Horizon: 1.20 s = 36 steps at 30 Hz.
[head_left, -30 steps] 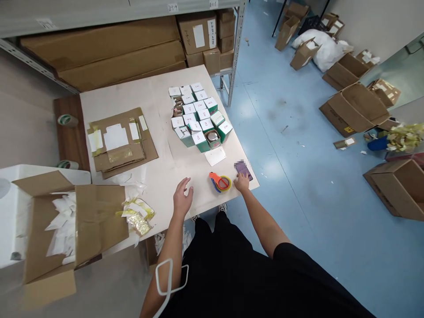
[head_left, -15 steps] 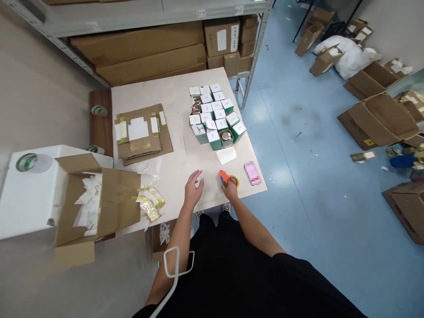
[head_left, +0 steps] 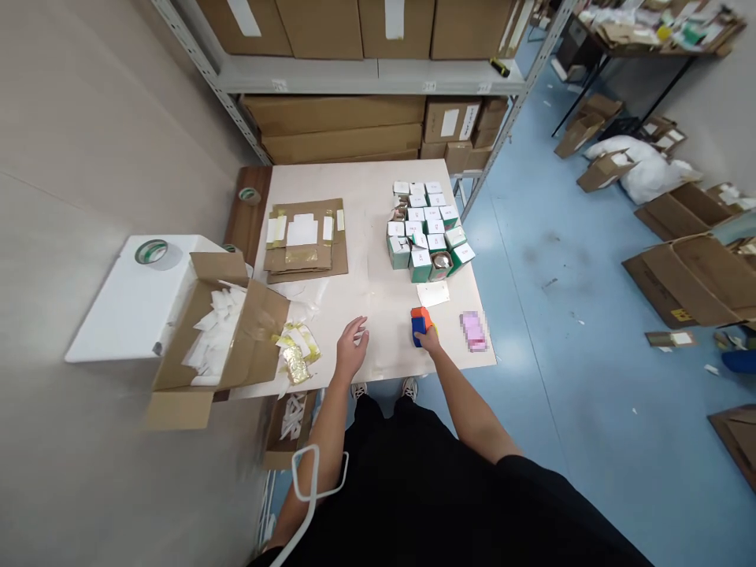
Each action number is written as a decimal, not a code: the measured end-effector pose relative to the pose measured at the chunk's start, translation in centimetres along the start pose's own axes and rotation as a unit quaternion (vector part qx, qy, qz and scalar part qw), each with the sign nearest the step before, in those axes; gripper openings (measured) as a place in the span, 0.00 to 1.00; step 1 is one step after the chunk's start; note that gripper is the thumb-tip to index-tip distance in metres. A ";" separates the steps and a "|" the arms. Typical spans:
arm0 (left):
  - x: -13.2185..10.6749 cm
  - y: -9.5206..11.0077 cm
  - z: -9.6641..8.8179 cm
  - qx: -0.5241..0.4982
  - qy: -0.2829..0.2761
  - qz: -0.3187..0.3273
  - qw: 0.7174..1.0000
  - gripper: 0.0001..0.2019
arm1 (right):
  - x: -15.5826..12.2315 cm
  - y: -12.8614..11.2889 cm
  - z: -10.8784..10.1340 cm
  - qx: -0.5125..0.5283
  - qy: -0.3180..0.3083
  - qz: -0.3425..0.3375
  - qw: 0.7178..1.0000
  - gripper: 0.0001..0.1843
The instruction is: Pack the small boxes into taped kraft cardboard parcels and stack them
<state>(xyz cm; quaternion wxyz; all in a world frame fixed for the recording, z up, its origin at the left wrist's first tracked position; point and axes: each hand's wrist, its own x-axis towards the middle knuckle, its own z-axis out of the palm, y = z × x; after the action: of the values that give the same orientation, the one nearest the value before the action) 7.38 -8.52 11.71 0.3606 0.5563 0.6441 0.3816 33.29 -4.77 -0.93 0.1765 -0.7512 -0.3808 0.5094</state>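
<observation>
My right hand (head_left: 430,340) grips an orange and blue tape dispenser (head_left: 419,324) standing upright near the front edge of the pale table (head_left: 366,177). A pink phone (head_left: 473,331) lies just to the right of it. My left hand (head_left: 352,349) hovers over the table's front edge with fingers spread and nothing in it. A white card (head_left: 433,294) lies behind the dispenser. Further back stands a cluster of several small green and white boxes (head_left: 426,231), one of them open.
Flattened cardboard with white labels (head_left: 305,239) lies at the table's back left. An open carton of white packets (head_left: 218,339) sits at the left beside a white surface with a tape roll (head_left: 151,251). Shelving with big cartons (head_left: 336,126) stands behind. Empty cartons (head_left: 679,260) litter the blue floor at right.
My right hand left the phone, moved left to the tape dispenser and took hold of it, tipping it upright. My left hand stayed open. The view pulled back and upward.
</observation>
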 end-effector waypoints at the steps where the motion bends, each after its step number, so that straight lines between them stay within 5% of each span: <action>1: 0.1 0.1 -0.5 -0.006 0.003 0.003 1.000 0.20 | -0.7 -0.6 -0.2 0.037 -0.013 -0.034 0.999 0.26; 7: 2.1 3.1 -4.1 -0.042 0.018 0.060 0.997 0.19 | -5.7 -5.8 -1.4 0.268 -0.123 -0.208 0.933 0.32; 14: 4.9 8.5 -6.8 -0.067 0.009 0.112 0.991 0.18 | -10.0 -14.6 -3.0 0.254 -0.134 -0.305 0.908 0.31; 19: 7.9 11.8 -8.9 -0.089 -0.007 0.128 0.988 0.20 | -12.8 -17.0 -2.7 0.232 -0.206 -0.344 0.886 0.30; 26: 9.3 13.9 -13.1 -0.073 -0.174 0.140 0.972 0.18 | -15.6 -18.6 -1.7 0.160 -0.231 -0.402 0.872 0.30; 36: 7.7 15.3 -15.7 0.001 0.028 0.195 0.980 0.13 | -17.1 -19.1 0.3 0.109 -0.146 -0.421 0.888 0.24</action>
<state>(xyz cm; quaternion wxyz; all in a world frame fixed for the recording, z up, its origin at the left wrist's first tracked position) -0.81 -0.90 32.09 0.2608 0.6606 0.5334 0.4594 22.21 -5.27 22.23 0.3976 -0.4130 -0.6253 0.5295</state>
